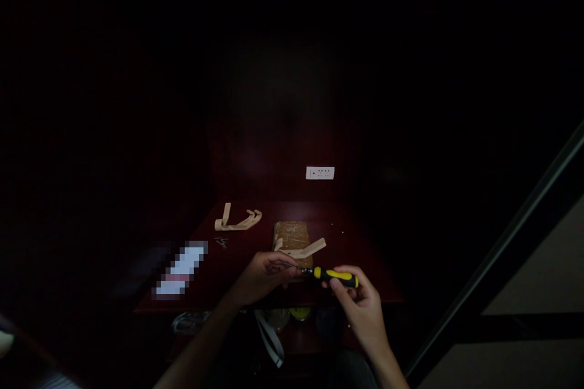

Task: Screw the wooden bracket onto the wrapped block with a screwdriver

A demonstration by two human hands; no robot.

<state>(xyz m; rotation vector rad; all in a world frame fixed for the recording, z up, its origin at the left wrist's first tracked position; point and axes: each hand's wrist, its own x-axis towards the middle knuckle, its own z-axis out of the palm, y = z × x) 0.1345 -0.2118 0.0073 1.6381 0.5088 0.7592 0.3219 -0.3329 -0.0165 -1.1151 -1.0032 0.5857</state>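
A yellow and black screwdriver (336, 276) lies nearly level in front of me, its metal end pointing left. My right hand (362, 299) is closed round its handle. At the other end, the fingers of my left hand (267, 273) pinch the thin metal shaft; its tip is partly hidden by them. Just beyond my hands, a pale wooden hook piece (301, 251) rests on a worn brown block (292, 232). Farther left on the dark red tabletop (255, 243) sits a similar wooden piece (239, 225) with curved prongs. Several small screws (221, 242) are scattered near it.
A white wall socket (320, 173) is on the back panel. A blurred-out pale rectangle (181, 268) lies at the table's left edge. Below the tabletop are a grey strap (270, 340) and a yellow-green round item (300, 313). Two tiny light specks lie to the right.
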